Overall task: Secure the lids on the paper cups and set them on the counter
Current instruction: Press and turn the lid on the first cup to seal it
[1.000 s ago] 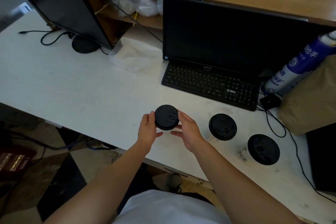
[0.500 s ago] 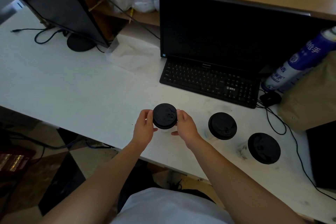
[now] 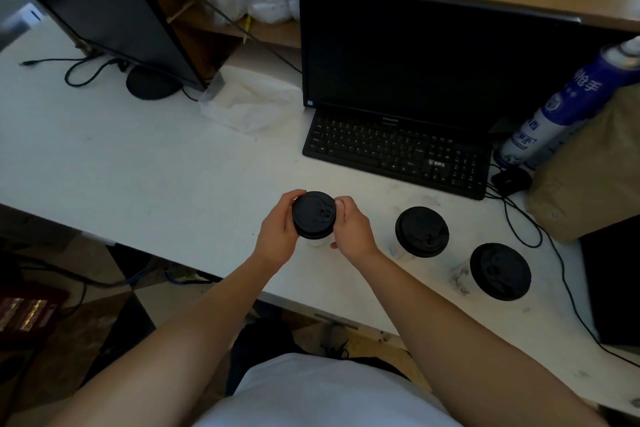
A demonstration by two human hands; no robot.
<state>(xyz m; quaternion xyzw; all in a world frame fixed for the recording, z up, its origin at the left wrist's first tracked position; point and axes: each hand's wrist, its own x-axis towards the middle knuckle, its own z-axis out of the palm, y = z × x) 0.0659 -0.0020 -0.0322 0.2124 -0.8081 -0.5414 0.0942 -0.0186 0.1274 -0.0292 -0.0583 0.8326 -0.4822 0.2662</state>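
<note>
Three paper cups, each capped with one black lid, show over a white counter [image 3: 138, 166]. The held cup [image 3: 320, 241] sits between two bare hands near the counter's front edge, left of the other two. Only a sliver of its white wall shows under its lid [image 3: 313, 214], and whether its base touches the counter cannot be told. The left hand [image 3: 277, 236] has its fingers curled against the lid's left rim. The right hand [image 3: 353, 229] wraps the right side, fingers clamped on rim and wall. The middle cup [image 3: 421, 231] and the right cup [image 3: 500, 271] stand upright, apart from each other, toward the front right corner. Toward the back edge stand two dark screens, the left monitor [image 3: 90, 7] and the right monitor [image 3: 415, 59], with one keyboard [image 3: 394, 149], one mouse [image 3: 510, 180], one blue-and-white spray can [image 3: 561, 104] and one brown bag [image 3: 595, 166].
</note>
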